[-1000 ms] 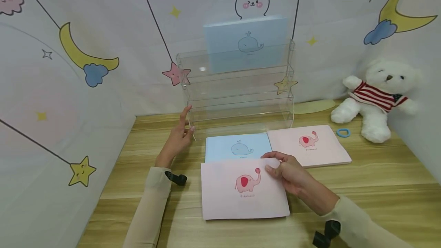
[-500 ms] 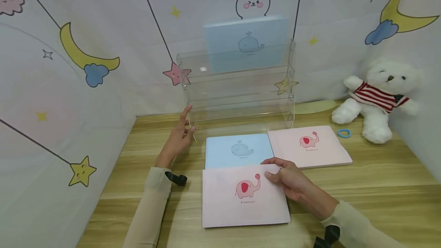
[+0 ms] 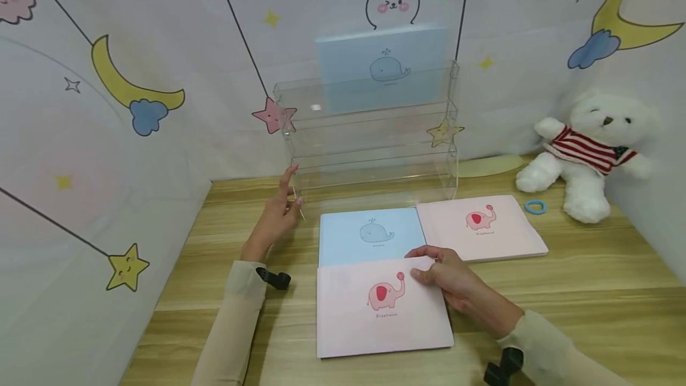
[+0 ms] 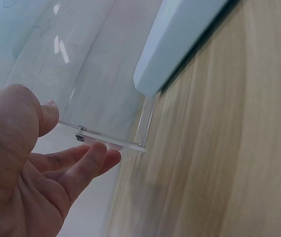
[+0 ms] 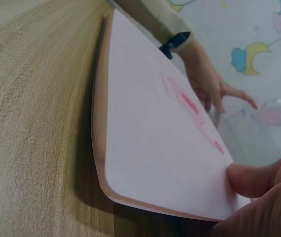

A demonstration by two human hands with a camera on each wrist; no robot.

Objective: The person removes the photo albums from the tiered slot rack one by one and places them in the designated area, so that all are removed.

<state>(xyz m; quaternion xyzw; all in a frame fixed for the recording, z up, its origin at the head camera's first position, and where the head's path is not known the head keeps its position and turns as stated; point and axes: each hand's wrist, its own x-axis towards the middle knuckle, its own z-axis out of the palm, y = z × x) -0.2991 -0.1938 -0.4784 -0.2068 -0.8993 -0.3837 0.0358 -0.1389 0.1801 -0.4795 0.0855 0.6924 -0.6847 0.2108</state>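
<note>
My right hand (image 3: 455, 282) pinches the upper right corner of a pink notebook (image 3: 348, 320) with an elephant drawing, thumb on the cover and fingers beneath. In the right wrist view, the rounded corner of this notebook (image 5: 150, 148) shows above the wood. It overlaps the lower part of a light blue whale notebook (image 3: 340, 237) lying on the table. My left hand (image 3: 274, 213) grips the left side of a clear tiered acrylic rack (image 3: 370, 180); in the left wrist view, thumb and fingers lie on opposite sides of the panel edge. Another blue whale notebook (image 3: 351, 70) stands in its top tier.
A second pink elephant notebook (image 3: 445, 234) lies right of the blue one, in front of the rack. Farther right are a blue ring (image 3: 535, 207) and a white teddy bear (image 3: 584, 189) in a striped shirt. A printed cloth wall (image 3: 214, 46) closes off the back.
The right hand has brought the pink notebook lower and slightly nearer the person, exposing more of the blue notebook. Over the last half second it has barely moved. The left hand keeps its grip.
</note>
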